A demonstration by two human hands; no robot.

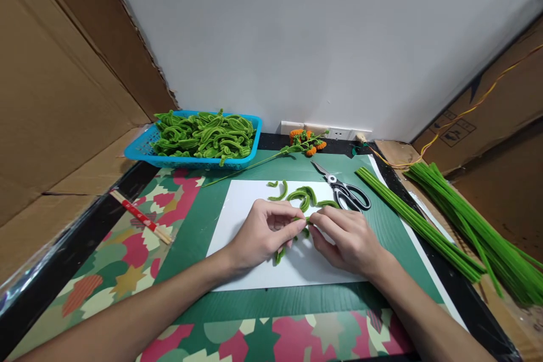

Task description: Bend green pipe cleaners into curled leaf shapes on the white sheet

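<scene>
Over the white sheet of paper (229, 226), my left hand (265, 235) pinches a green pipe cleaner piece (279, 256) whose lower end hangs below the fingers. Close beside it, my right hand (345, 235) has its fingertips closed on the same green fuzzy piece, most of which the fingers hide. Several curved green pipe cleaner pieces (311, 195) lie on the paper just beyond my hands. Scissors with black handles (354, 195) rest partly open behind my right hand.
A blue basket (139, 150) heaped with bent green pipe cleaners stands at the back left. An orange flower stem (297, 147) lies near the wall. Straight green pipe cleaners (419, 226) lie at the right, with a looser bundle (479, 226) beyond. Wrapped chopsticks (139, 216) lie left.
</scene>
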